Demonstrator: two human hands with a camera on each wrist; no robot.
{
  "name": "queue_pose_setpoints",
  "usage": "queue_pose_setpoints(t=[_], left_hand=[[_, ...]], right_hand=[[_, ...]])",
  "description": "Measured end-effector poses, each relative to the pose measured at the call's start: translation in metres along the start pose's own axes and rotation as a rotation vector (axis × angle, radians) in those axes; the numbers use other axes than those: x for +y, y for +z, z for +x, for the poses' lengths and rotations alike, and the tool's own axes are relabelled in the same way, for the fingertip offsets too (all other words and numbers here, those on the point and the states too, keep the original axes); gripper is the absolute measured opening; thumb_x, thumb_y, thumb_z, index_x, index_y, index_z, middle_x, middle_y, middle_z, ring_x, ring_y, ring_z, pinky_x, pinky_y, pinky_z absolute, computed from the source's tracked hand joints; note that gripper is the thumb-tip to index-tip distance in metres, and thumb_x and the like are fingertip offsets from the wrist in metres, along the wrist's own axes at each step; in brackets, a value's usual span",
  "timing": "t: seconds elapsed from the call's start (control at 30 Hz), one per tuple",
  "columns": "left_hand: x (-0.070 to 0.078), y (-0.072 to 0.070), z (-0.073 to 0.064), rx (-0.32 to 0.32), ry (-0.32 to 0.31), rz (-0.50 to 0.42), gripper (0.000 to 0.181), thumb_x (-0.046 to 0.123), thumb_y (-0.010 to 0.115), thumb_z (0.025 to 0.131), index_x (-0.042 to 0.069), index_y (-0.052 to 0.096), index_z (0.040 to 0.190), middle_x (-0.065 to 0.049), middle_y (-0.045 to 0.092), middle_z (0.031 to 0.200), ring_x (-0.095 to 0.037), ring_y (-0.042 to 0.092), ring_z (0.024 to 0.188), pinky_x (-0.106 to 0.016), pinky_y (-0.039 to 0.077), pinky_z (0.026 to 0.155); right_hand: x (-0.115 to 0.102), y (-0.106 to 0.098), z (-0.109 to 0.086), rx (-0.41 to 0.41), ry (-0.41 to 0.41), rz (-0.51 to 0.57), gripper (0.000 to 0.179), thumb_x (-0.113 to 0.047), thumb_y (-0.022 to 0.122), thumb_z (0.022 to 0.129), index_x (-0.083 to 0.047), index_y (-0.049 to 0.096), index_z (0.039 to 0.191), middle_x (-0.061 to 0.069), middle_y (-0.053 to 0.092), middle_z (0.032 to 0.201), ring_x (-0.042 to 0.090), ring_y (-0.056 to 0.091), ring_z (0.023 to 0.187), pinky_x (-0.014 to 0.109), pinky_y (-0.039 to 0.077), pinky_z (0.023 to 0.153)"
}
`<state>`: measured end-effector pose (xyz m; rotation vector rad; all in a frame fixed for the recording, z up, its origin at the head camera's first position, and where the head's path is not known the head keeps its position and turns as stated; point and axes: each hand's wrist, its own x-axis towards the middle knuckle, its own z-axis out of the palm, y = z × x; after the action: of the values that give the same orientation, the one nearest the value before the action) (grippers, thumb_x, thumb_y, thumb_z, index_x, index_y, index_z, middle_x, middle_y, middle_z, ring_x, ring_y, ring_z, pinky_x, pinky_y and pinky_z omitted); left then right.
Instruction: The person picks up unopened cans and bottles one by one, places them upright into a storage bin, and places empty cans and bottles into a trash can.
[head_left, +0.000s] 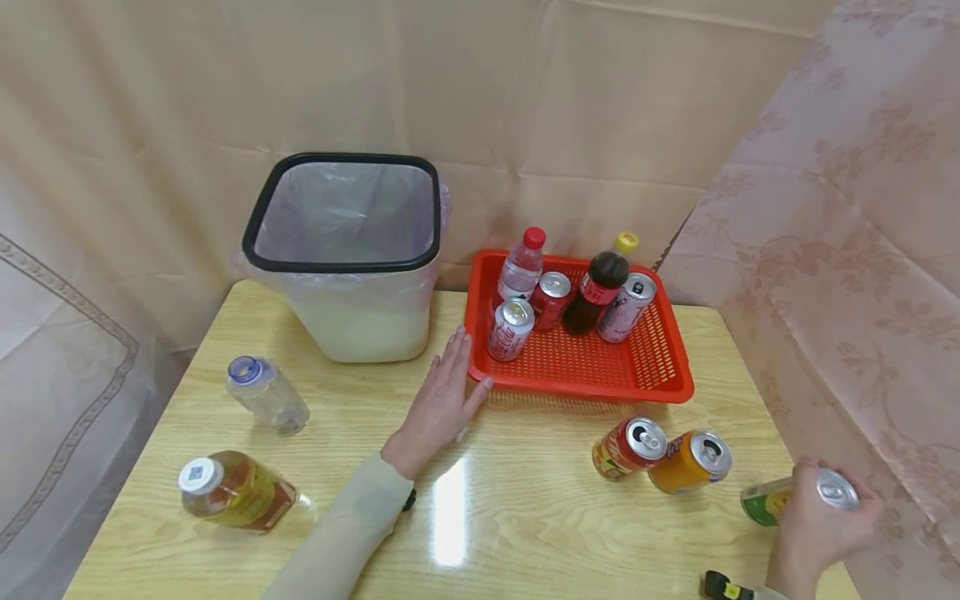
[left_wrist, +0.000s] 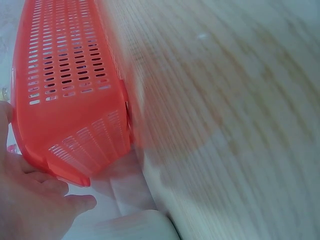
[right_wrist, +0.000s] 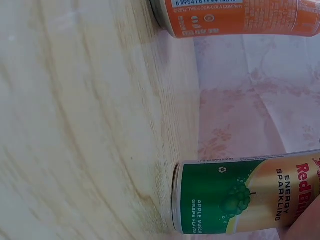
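My left hand [head_left: 438,404] lies against the front left corner of a red plastic basket [head_left: 573,389], its fingers extended along the side. The left wrist view shows the thumb and fingers close at the basket's edge [left_wrist: 70,178]. At the far right, my right hand [head_left: 825,521] grips a green and gold Red Bull can [right_wrist: 215,200] round its upper part. The can stands upright, its base right at the tabletop. Nearest to it is an orange soda can [head_left: 684,462], next to a red and yellow can [head_left: 626,450]; both have opened tops.
In the basket stand a clear bottle [head_left: 519,268], a cola bottle [head_left: 596,292] and several cans. Behind my left arm is a lined trash bin [head_left: 367,325] with a black rim [head_left: 341,267]. An uncapped plastic bottle [head_left: 270,398] and a capped amber bottle [head_left: 240,492] stand at the left.
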<state>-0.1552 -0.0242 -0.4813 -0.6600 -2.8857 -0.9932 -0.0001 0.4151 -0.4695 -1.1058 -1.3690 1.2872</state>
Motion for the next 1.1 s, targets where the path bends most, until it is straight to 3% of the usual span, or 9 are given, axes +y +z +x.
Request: queue_pose_setpoints(t=[0.3,0.63,0.97,1.1], left_hand=[[0.000,0.000,0.000,-0.002,-0.004,-0.004,0.082,0.048,0.050,0.107,0.003,0.014,0.166,-0.008,0.006,0.174,-0.026,0.009,0.159,-0.055,0.019,0.124],[0.000,0.000,0.000,-0.005,-0.003,-0.013,0.082,0.048,0.049,0.107,0.004,0.012,0.166,-0.007,0.004,0.174,-0.027,0.009,0.159,-0.056,0.019,0.124],[0.000,0.000,0.000,-0.009,-0.014,-0.012,0.083,0.049,0.050,0.107,0.005,0.012,0.166,-0.006,0.004,0.174,-0.026,0.009,0.159,-0.055,0.019,0.124],[0.000,0.000,0.000,-0.008,-0.011,-0.010,0.083,0.049,0.050,0.107,0.005,0.012,0.166,-0.007,0.004,0.174,-0.027,0.009,0.159,-0.055,0.019,0.124]], right_hand=[[0.007,-0.003,0.009,-0.028,-0.005,-0.035,0.028,-0.009,0.075,0.080,-0.026,0.062,0.098,-0.006,0.054,0.103,0.004,0.053,0.087,0.007,0.045,0.069],[0.004,-0.007,0.010,-0.074,0.012,-0.020,0.028,-0.006,0.075,0.081,-0.024,0.062,0.099,-0.003,0.054,0.105,0.005,0.054,0.086,0.006,0.047,0.065],[-0.002,-0.008,0.010,-0.064,0.012,-0.036,0.027,-0.006,0.074,0.080,-0.025,0.063,0.096,-0.003,0.054,0.103,0.004,0.054,0.082,0.006,0.046,0.061],[-0.011,-0.007,0.009,-0.060,-0.028,-0.014,0.026,-0.005,0.073,0.079,-0.024,0.064,0.095,-0.002,0.054,0.102,0.005,0.053,0.082,0.006,0.045,0.061]])
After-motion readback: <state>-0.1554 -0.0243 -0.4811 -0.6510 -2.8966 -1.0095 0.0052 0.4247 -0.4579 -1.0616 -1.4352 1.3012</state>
